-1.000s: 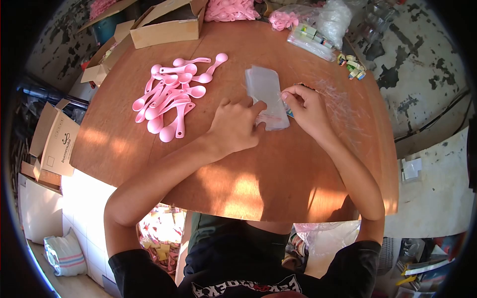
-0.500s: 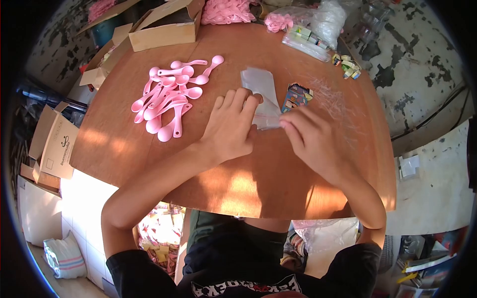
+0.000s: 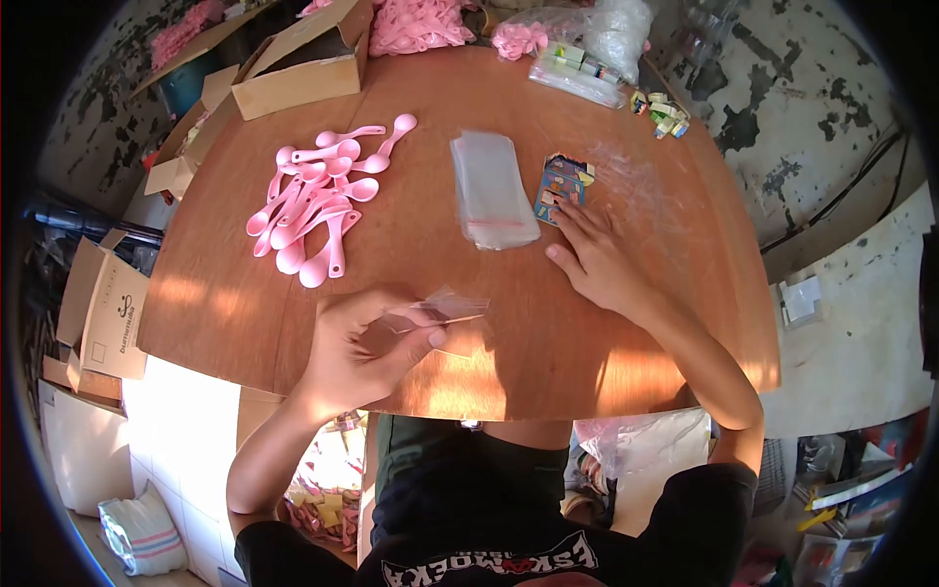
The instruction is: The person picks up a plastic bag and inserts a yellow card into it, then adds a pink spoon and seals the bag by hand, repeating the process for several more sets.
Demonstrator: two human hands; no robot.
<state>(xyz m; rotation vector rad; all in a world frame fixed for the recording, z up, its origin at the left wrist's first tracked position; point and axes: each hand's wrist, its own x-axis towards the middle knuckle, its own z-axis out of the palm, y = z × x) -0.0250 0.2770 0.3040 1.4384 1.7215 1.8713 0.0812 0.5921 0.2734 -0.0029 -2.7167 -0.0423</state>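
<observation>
Close to the table's front edge, my left hand (image 3: pixel 360 347) is closed on a clear plastic bag (image 3: pixel 462 309), pinched between thumb and fingers. My right hand (image 3: pixel 604 262) reaches forward with its fingers spread, the tips resting on a small pile of colourful printed cards (image 3: pixel 550 207). Between the hands, farther back, lies a stack of clear plastic bags (image 3: pixel 489 191) with a reddish strip near its front end. A loose heap of pink plastic scoops (image 3: pixel 311 201) covers the left part of the table.
An opened cardboard box (image 3: pixel 298 90) and a bag of pink pieces (image 3: pixel 421 24) sit at the table's back. Packaged bags (image 3: pixel 577 78) and small folded papers (image 3: pixel 667 117) are at the back right. Thin clear strips (image 3: pixel 646 196) lie right of the cards.
My left hand has come off the bag stack toward me and left, now holding one clear bag. My right hand has moved from the stack's edge onto the printed cards.
</observation>
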